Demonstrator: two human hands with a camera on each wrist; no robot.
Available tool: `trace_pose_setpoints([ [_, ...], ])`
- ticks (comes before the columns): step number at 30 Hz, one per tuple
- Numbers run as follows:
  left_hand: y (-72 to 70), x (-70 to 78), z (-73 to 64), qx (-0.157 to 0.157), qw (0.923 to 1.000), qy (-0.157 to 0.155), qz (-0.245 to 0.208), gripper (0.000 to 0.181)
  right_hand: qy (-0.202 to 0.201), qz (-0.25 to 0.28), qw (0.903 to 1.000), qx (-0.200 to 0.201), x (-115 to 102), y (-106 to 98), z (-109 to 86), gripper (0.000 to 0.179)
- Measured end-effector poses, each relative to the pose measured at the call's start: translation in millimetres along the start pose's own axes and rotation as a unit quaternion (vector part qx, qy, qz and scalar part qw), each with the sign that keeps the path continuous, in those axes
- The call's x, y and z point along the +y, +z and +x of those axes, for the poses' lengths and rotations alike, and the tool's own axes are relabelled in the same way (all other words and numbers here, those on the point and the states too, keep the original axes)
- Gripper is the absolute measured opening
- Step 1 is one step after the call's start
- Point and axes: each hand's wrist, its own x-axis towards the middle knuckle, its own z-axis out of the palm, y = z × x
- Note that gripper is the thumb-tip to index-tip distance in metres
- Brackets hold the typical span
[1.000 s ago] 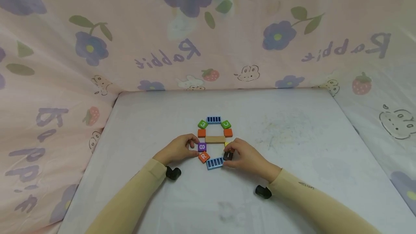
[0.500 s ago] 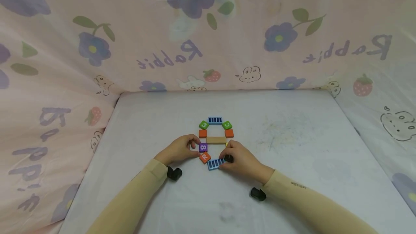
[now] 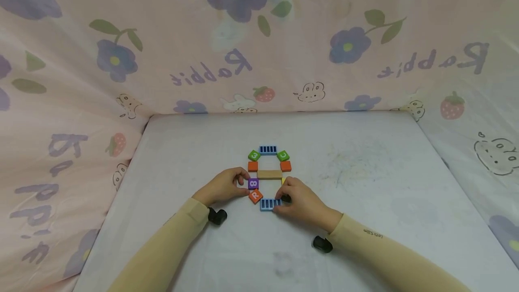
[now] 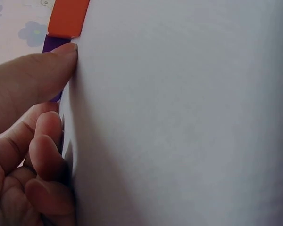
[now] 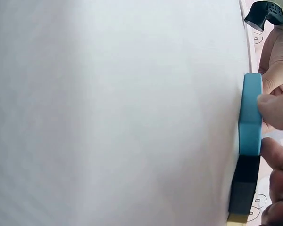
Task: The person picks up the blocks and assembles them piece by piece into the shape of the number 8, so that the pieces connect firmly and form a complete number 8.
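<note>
In the head view, small tiles and blocks lie in a figure-eight outline. My left hand rests beside its lower left, fingers loosely bent, thumb and index fingertips touching the edge of a purple tile marked 8. An orange tile marked R lies just below. My right hand pinches the right end of a blue barred block between thumb and index finger. Right wrist view: the block's blue side meets a black tile. That black tile and a yellow one are mostly hidden in the head view.
Above sit a wooden bar, two plain orange tiles, two green tiles and another blue barred block. A white-covered table lies beneath, with a patterned curtain behind. Black wrist devices hang by both sleeves.
My right hand has moved left from the black tile onto the lower blue barred block. That block has turned from tilted to level. My left hand stays beside the purple tile.
</note>
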Motion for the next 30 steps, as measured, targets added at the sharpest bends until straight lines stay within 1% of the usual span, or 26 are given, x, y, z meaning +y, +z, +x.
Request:
trace_pose_setpoints([
  [9, -0.6, -1.1, -0.7, 0.0, 1.0, 0.0, 0.004, 0.035, -0.006, 0.002, 0.9999, 0.01, -0.4, 0.5, -0.4, 0.026],
  [17, 0.1, 0.0, -0.5, -0.002, 1.0, -0.005, -0.003, 0.034, -0.031, 0.004, 0.9994, 0.013, 0.5, 2.1, 1.3, 0.026],
  [26, 1.7, -1.6, 0.6, -0.001, 1.0, -0.004, 0.001, 0.035, -0.025, -0.002, 0.9996, 0.01, 1.5, 2.6, 0.7, 0.025],
  [28, 2.1, -2.1, 0.5, -0.001, 1.0, -0.002, 0.002, 0.035, -0.019, 0.006, 0.9998, 0.008, 1.7, 1.1, 0.5, 0.026],
  [30, 2.5, -2.4, 0.2, -0.002, 1.0, 0.002, 0.001, 0.035, -0.005, 0.029, 0.9995, 0.007, 4.2, -3.1, 1.3, 0.029],
])
